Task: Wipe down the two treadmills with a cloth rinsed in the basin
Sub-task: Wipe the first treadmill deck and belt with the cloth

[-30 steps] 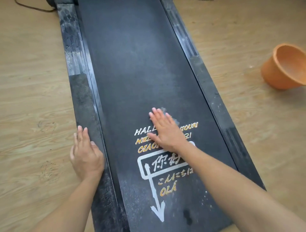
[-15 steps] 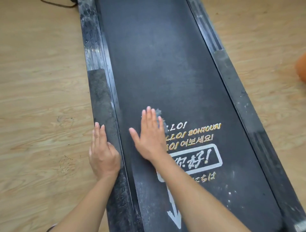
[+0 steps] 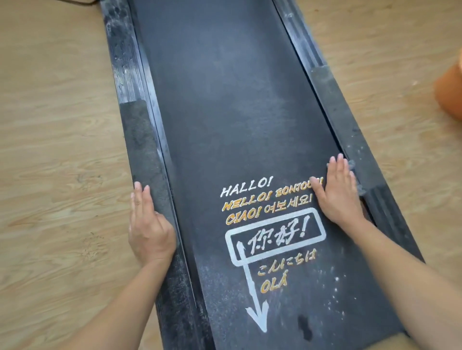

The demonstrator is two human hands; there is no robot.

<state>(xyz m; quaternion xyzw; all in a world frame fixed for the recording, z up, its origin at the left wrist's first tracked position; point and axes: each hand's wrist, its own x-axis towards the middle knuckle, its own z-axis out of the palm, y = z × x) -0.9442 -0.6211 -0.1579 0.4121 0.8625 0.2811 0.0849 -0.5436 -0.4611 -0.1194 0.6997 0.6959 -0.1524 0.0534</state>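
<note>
A black treadmill (image 3: 225, 105) lies flat on the wooden floor, its dusty belt printed with white and orange greetings and an arrow. My right hand (image 3: 340, 192) lies flat at the belt's right edge, pressing a grey cloth (image 3: 355, 175) whose corner shows beyond my fingers against the right side rail. My left hand (image 3: 147, 227) rests flat on the left side rail, fingers together, holding nothing. The orange basin (image 3: 450, 92) sits on the floor at the right edge of the view, mostly cut off.
Wooden floor (image 3: 55, 150) spreads on both sides of the treadmill. A dark cable (image 3: 82, 2) lies at the top left. White specks of dust dot the belt near its bottom right.
My right hand has slid with the cloth from the belt's left side across the lettering to its right edge. My left hand stays on the left rail.
</note>
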